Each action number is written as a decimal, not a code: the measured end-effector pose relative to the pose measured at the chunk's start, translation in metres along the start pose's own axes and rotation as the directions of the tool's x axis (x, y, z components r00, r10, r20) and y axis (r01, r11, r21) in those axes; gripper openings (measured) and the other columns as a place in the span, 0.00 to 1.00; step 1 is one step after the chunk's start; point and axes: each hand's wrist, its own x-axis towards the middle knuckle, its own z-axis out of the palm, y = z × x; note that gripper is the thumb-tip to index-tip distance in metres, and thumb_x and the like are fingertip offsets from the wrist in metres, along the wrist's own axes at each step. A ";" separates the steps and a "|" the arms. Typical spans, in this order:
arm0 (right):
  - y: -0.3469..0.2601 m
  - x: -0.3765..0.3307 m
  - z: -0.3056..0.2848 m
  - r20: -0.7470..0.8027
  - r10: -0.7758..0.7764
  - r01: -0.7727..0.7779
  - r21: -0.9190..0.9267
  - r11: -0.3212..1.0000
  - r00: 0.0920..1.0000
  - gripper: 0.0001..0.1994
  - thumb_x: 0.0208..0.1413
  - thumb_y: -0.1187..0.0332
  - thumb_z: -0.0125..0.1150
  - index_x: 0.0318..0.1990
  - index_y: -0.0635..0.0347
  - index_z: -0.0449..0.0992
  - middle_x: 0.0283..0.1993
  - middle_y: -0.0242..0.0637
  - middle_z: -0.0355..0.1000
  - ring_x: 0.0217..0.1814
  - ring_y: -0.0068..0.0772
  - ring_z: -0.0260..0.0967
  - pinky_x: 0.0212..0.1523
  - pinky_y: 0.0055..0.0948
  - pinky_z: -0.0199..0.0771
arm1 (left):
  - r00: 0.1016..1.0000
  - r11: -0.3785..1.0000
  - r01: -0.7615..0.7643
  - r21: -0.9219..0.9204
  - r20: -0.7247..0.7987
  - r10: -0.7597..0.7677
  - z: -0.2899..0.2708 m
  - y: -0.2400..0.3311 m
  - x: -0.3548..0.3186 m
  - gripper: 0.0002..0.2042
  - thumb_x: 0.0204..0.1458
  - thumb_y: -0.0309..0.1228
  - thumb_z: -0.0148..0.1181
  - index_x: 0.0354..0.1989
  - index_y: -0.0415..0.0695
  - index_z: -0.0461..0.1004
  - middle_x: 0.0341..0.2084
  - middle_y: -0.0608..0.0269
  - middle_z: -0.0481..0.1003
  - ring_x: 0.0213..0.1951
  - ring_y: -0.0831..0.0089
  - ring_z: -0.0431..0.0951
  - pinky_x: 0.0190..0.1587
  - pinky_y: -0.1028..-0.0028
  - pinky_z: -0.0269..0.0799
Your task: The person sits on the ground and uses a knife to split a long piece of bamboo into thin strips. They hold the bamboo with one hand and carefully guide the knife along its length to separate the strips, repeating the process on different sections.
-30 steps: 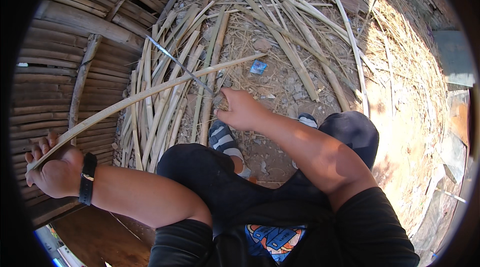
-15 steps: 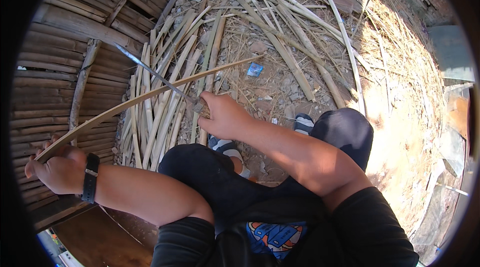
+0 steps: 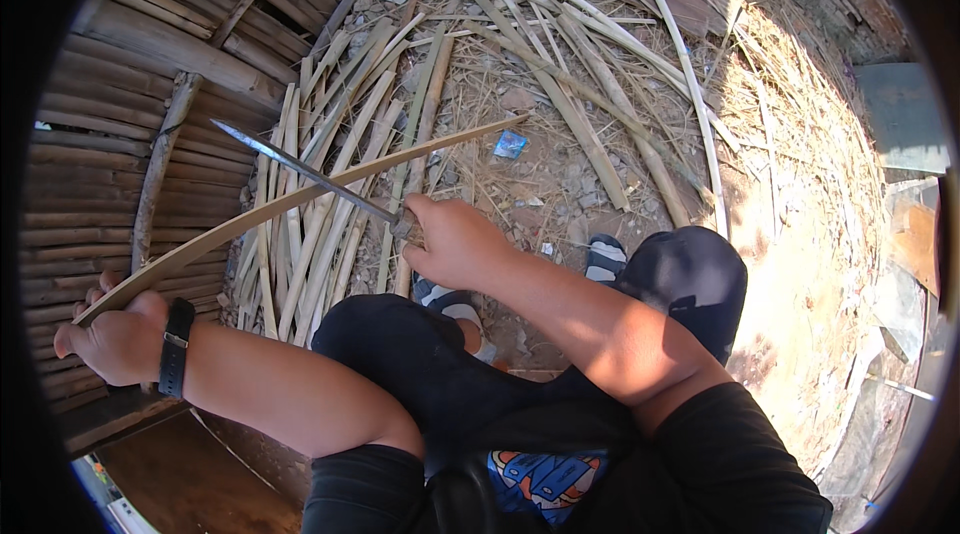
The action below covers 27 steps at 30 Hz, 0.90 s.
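Observation:
A long, flat bamboo strip (image 3: 235, 224) slants up from lower left to the middle of the view. Its near end sits in my left hand (image 3: 125, 334), whose fingers are wrapped round it; a dark watch band circles that wrist. My right hand (image 3: 450, 239) grips the handle of a long knife (image 3: 295, 166). The blade crosses over the strip and points to the upper left, its edge lying against or just above the strip. Most of the knife's handle is hidden in my fist.
Many split bamboo strips (image 3: 345, 134) lie piled on the ground ahead, with more poles (image 3: 600, 124) to the right. A bamboo slat wall (image 3: 90, 184) rises at the left. Shavings and a small blue wrapper (image 3: 510, 144) litter the dirt. My sandalled feet (image 3: 605, 259) are below.
The knife blade has tipped lower, its point moving down and left. My right hand has shifted slightly down and right; the strip stays almost in place.

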 end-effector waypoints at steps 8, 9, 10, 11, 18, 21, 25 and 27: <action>0.111 0.014 -0.017 -0.103 0.377 -0.378 0.013 0.926 0.920 0.23 0.45 0.65 0.62 0.48 0.70 0.73 0.42 0.60 0.75 0.46 0.58 0.74 0.50 0.44 0.73 | 1.000 0.998 0.011 -0.060 0.029 -0.009 0.008 0.010 -0.011 0.16 0.64 0.41 0.47 0.34 0.38 0.62 0.27 0.60 0.59 0.25 0.67 0.59 0.27 0.64 0.65; 0.101 0.018 -0.017 -0.109 0.384 -0.382 0.038 0.923 0.917 0.22 0.45 0.65 0.62 0.47 0.70 0.73 0.42 0.61 0.75 0.46 0.58 0.74 0.50 0.44 0.73 | 1.000 0.998 0.010 -0.055 0.023 -0.009 0.010 0.011 -0.013 0.17 0.64 0.42 0.47 0.34 0.38 0.62 0.27 0.60 0.59 0.25 0.67 0.59 0.28 0.63 0.65; 0.086 0.014 -0.013 -0.136 0.314 -0.312 0.037 0.949 0.940 0.24 0.45 0.64 0.62 0.48 0.71 0.72 0.39 0.61 0.75 0.44 0.59 0.74 0.47 0.44 0.74 | 1.000 0.999 0.008 -0.050 0.018 -0.007 0.011 0.011 -0.013 0.17 0.64 0.42 0.47 0.34 0.38 0.62 0.28 0.60 0.59 0.25 0.67 0.59 0.28 0.63 0.66; 0.069 0.010 -0.008 -0.162 0.243 -0.240 0.034 0.970 0.956 0.25 0.45 0.63 0.62 0.49 0.72 0.71 0.37 0.60 0.75 0.42 0.59 0.75 0.45 0.44 0.74 | 1.000 0.999 0.006 -0.044 0.014 -0.005 0.011 0.011 -0.014 0.17 0.64 0.42 0.47 0.34 0.38 0.62 0.28 0.60 0.59 0.25 0.66 0.59 0.28 0.62 0.66; 0.048 0.009 0.005 -0.100 0.080 -0.076 0.046 0.996 0.992 0.24 0.44 0.64 0.63 0.48 0.69 0.72 0.32 0.59 0.75 0.38 0.57 0.75 0.42 0.45 0.74 | 0.999 1.000 0.002 0.004 0.032 -0.002 0.000 0.006 -0.003 0.22 0.64 0.47 0.46 0.33 0.36 0.61 0.26 0.59 0.59 0.26 0.65 0.60 0.31 0.62 0.68; 0.155 0.010 0.001 -0.180 0.453 -0.440 0.108 0.892 0.873 0.23 0.44 0.64 0.64 0.47 0.70 0.73 0.35 0.58 0.76 0.40 0.55 0.76 0.44 0.44 0.74 | 0.999 0.999 0.038 0.009 0.000 -0.038 0.006 0.004 -0.004 0.23 0.65 0.48 0.45 0.31 0.35 0.60 0.24 0.60 0.58 0.26 0.65 0.60 0.33 0.62 0.69; 0.149 0.019 -0.003 -0.065 0.559 -0.523 0.277 0.806 0.827 0.25 0.43 0.64 0.63 0.48 0.73 0.72 0.40 0.60 0.76 0.44 0.55 0.75 0.48 0.42 0.74 | 0.999 1.000 0.006 -0.006 0.032 -0.006 0.004 0.005 -0.003 0.23 0.65 0.47 0.45 0.31 0.36 0.60 0.25 0.60 0.58 0.26 0.67 0.59 0.32 0.61 0.68; 0.111 0.019 0.009 -0.160 0.365 -0.346 0.132 0.929 0.917 0.25 0.44 0.63 0.62 0.49 0.72 0.72 0.41 0.60 0.75 0.45 0.57 0.75 0.49 0.43 0.73 | 0.999 1.000 -0.014 -0.010 0.039 0.014 0.005 0.005 -0.007 0.22 0.65 0.47 0.45 0.32 0.36 0.61 0.27 0.60 0.59 0.26 0.68 0.59 0.31 0.62 0.67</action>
